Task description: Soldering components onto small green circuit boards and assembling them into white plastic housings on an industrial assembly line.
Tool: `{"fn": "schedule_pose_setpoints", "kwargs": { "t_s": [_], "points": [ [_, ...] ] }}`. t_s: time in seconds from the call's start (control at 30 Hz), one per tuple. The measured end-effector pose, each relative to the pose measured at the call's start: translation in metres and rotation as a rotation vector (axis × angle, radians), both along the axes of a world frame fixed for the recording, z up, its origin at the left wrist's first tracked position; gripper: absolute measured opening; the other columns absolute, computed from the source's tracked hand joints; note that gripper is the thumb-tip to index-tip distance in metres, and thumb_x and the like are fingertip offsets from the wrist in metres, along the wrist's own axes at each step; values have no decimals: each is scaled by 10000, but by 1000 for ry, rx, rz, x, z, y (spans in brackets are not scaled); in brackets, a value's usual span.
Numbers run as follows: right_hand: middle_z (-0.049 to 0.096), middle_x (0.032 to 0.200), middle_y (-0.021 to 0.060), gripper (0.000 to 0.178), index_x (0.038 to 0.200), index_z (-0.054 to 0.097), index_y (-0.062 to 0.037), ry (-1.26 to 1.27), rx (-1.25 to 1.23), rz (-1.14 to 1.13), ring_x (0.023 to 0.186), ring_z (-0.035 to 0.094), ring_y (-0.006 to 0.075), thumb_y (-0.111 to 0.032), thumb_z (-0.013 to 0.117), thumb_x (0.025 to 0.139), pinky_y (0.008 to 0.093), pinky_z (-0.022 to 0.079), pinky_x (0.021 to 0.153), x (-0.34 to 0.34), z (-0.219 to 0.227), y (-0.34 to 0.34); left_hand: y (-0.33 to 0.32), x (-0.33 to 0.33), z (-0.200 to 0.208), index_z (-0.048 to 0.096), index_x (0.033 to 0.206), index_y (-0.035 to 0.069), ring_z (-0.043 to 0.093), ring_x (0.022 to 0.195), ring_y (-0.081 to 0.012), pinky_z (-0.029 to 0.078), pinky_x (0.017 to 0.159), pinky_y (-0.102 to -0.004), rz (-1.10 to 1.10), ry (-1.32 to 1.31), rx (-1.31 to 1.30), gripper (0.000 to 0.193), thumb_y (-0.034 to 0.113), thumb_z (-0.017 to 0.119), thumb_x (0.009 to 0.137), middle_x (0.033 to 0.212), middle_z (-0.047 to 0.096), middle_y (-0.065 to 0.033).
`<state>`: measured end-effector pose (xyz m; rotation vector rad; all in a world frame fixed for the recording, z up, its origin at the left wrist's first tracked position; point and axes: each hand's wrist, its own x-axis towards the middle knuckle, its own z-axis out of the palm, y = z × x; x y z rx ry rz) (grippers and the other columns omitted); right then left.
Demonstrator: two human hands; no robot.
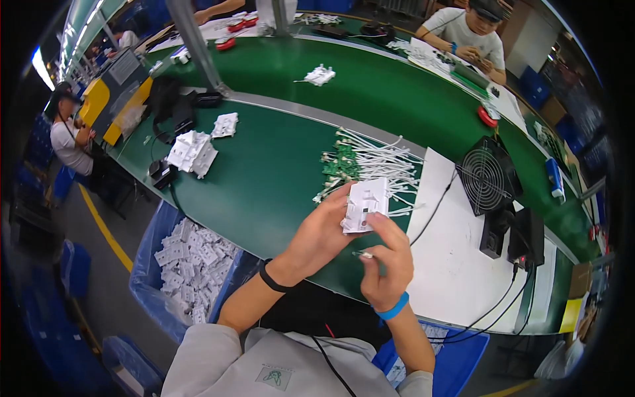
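My left hand [321, 231] is closed around a white plastic housing [366, 206], tilted up in front of me above the bench edge. A small dark part shows inside the housing. My right hand [390, 268] has its index finger against the housing's lower face. Between its thumb and another finger it pinches a small pale piece [366, 255] with a shiny tip, too small to name. Just beyond the housing lies a bundle of white cables [390, 162] joined to green circuit boards [340, 162].
A stack of white housings [192, 153] stands left on the green bench [264, 178]. A blue-lined bin [149, 284] of white parts is below it. Right are a white board [446, 251], a black fan [485, 173] and trailing cords. Beyond runs a green conveyor [264, 69]; a person [469, 36] sits across.
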<state>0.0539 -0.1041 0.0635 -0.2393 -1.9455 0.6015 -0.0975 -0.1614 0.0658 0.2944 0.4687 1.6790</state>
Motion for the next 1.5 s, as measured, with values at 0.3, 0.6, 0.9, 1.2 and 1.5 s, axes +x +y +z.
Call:
{"fn": "schedule_pose_setpoints", "kwargs": {
  "t_s": [0.3,0.6,0.9,1.2,1.5],
  "points": [
    [593,845,77,129,859,685,34,130,-491,-277,782,561,177,70,778,777,280,443,712,32,1,33,11,14,-16,373,1468,-6,691,1116,-236,599,927,-361,261,464,-199,572,-81,619,957,1268,652,-158],
    [625,790,-2,133,961,734,60,77,-1214,139,655,504,39,-72,727,949,213,352,571,28,-4,31,12,40,-28,282,1377,9,663,1140,-234,582,943,-345,481,710,-133,612,-108,674,922,1247,592,-186],
    [617,785,-37,115,982,735,2,151,-1469,244,613,409,1,-109,724,955,214,255,531,29,-16,33,4,57,-41,230,1392,37,637,1181,-235,559,961,-325,564,885,-95,687,-107,688,901,1289,535,-178],
    [734,889,105,205,1003,707,62,-185,-1160,214,783,643,103,-108,772,909,255,500,688,48,-20,59,2,42,-48,313,1437,31,601,1215,-223,501,1030,-369,304,1051,-39,719,-14,762,876,1308,563,-159],
    [693,700,93,201,993,694,61,-616,-786,117,642,641,161,-48,788,854,281,537,705,78,20,58,22,22,-10,648,1311,48,649,870,-151,530,790,-293,-69,1492,107,570,175,880,806,990,695,-77]
  ]
}}
